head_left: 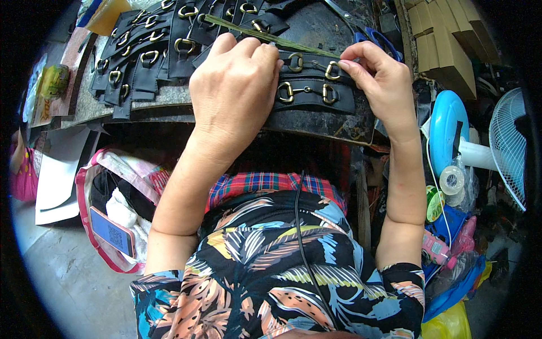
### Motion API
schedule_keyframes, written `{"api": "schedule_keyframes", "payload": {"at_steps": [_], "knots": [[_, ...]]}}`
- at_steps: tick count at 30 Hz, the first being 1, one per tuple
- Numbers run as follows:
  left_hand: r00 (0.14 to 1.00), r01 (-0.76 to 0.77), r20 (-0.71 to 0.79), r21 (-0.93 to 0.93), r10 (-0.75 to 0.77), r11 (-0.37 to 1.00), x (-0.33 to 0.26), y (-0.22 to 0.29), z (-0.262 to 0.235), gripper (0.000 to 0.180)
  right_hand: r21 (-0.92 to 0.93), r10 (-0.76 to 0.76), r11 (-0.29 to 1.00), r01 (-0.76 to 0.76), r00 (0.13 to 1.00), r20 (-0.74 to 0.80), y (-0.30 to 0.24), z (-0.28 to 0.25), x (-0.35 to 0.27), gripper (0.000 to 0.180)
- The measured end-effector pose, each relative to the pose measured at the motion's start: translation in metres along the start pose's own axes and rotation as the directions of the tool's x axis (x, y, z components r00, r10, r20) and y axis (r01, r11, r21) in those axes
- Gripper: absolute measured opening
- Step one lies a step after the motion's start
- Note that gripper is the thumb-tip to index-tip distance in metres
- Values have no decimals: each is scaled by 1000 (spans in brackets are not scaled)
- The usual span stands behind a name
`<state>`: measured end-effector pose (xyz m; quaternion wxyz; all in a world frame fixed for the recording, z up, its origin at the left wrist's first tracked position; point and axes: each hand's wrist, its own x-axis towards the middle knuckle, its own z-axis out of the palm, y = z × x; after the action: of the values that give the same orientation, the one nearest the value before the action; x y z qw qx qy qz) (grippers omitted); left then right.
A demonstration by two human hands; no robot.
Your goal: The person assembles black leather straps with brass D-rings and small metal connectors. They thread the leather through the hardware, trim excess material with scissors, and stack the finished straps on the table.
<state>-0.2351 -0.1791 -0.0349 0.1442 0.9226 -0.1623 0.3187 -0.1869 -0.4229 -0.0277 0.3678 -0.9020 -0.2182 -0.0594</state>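
Note:
My left hand (234,85) is closed, knuckles up, over a black strap; its fingertips and whatever they grip are hidden underneath. Thumb and forefinger of my right hand (384,79) pinch together at the right end of a thin bundle of green strands (271,39). The bundle slants down across the table from upper left, passing just beyond my left knuckles. Between my hands lie black straps (316,92) with brass-coloured horsebit buckles (286,92), side by side near the table's front edge. One buckle (332,70) sits right beside my right thumb.
Many more black buckled straps (149,56) overlap on the left of the dark worktable (361,121). Blue-handled scissors (379,42) lie beyond my right hand. Cardboard boxes (449,53) and a fan (508,147) stand at right. A bag with a phone (113,230) hangs at left.

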Motion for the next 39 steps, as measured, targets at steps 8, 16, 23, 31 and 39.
{"api": "schedule_keyframes", "payload": {"at_steps": [8, 16, 23, 31, 39], "knots": [[996, -18, 86, 117, 8, 993, 3, 7, -6, 11, -434, -279, 872, 226, 958, -62, -3, -2, 2, 16], [990, -126, 58, -92, 131, 988, 6, 5, 3, 14, -358, -388, 860, 364, 921, 4, -14, 3, 4, 18], [990, -95, 96, -104, 105, 990, 3, 4, 11, 16, -380, -371, 848, 370, 926, 74, -11, 11, 11, 14], [998, -59, -12, -134, 58, 989, 4, 0, 8, 14, -345, -297, 887, 309, 951, 88, -13, -9, 3, 24], [977, -126, 148, -174, 152, 977, 16, 6, 14, 17, -296, -337, 888, 353, 936, 105, -9, -7, 10, 26]]}}
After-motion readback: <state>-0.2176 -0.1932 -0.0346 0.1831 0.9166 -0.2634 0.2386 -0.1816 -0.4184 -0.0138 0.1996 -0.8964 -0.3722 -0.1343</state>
